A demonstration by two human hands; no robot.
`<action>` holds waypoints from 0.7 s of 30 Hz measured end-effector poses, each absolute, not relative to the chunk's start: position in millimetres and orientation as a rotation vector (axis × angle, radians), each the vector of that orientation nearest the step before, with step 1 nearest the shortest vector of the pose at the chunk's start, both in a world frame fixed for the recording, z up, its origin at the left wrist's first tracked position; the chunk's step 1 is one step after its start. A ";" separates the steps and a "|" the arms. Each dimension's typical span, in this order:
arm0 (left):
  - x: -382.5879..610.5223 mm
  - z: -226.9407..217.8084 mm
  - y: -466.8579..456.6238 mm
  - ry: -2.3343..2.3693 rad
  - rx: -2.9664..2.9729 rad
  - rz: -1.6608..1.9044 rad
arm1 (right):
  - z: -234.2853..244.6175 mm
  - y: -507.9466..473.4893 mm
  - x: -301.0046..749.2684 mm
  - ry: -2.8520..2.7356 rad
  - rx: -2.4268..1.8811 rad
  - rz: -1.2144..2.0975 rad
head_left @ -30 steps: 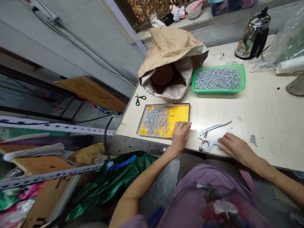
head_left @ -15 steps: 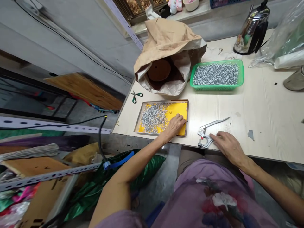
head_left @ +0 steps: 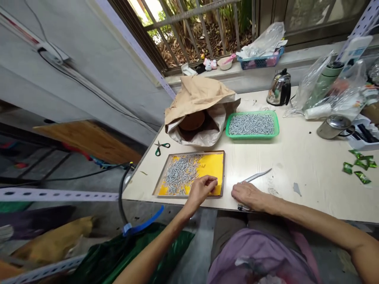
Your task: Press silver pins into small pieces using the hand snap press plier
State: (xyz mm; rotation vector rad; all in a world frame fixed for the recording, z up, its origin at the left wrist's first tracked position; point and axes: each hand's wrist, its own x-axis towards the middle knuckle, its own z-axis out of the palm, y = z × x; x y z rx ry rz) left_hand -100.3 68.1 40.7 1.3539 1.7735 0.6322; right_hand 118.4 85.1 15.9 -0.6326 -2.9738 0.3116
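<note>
Many silver metal pins (head_left: pixel 180 173) are waiting in a yellow tray (head_left: pixel 217 165); left hand (head_left: pixel 201 189) pinching something tiny (head_left: pixel 217 180), right hand (head_left: pixel 248 195), grip hidden, covering grey pliers (head_left: pixel 258 174).

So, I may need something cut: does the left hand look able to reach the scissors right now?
Probably yes: the scissors lie uncovered on the table, near the far left corner of the tray. Only its low walls and metal pieces lie between them and the left hand.

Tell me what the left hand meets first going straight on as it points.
Likely the right wall of the tray; depth is unclear, so the left hand might pass above it.
</note>
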 end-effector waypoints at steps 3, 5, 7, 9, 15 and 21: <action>-79.4 52.8 50.2 1.615 0.971 0.668 | 41.1 120.2 129.0 -2.641 -0.847 0.323; -62.6 55.0 40.8 1.569 0.858 0.646 | 61.2 160.4 140.0 -2.405 -0.963 0.271; -47.3 52.1 34.6 1.571 0.813 0.578 | 76.6 204.4 153.0 -2.257 -1.103 0.215; -35.8 46.5 31.2 1.586 0.800 0.497 | 85.9 236.7 166.2 -2.236 -1.199 0.198; -22.8 33.6 33.8 1.639 0.827 0.357 | 79.2 190.8 188.5 -2.384 -1.187 0.172; -18.6 34.1 42.5 1.649 0.903 0.183 | 38.0 77.7 202.3 -2.741 -1.066 0.502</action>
